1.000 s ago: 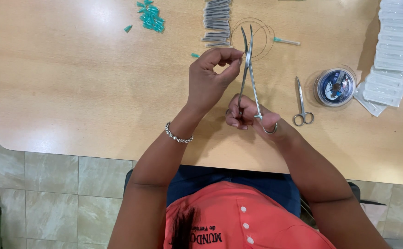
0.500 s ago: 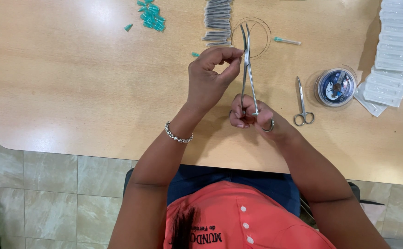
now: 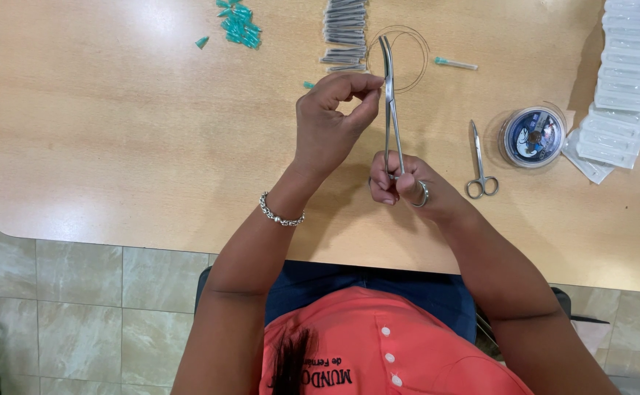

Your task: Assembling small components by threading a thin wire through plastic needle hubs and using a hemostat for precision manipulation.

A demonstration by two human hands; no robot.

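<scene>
Head view: the right hand (image 3: 406,186) is closed on the ring handles of the curved forceps (image 3: 391,102), tips pointing to 12 o'clock. The left hand (image 3: 331,121), at 10 o'clock from it, pinches thumb and forefinger beside the shaft. Small scissors (image 3: 479,162) lie at 3 o'clock.

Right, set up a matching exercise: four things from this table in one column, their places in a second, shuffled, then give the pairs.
Things:
1. long curved steel forceps
2. small steel scissors
3. heap of teal plastic caps
4. round clear plastic spool of thin line

Places:
A. far edge of the wooden table, left of the grey tubes
B. lying flat between the right hand and the spool
C. held upright in the right hand
D. just right of the scissors

Pairs: 1-C, 2-B, 3-A, 4-D
</scene>
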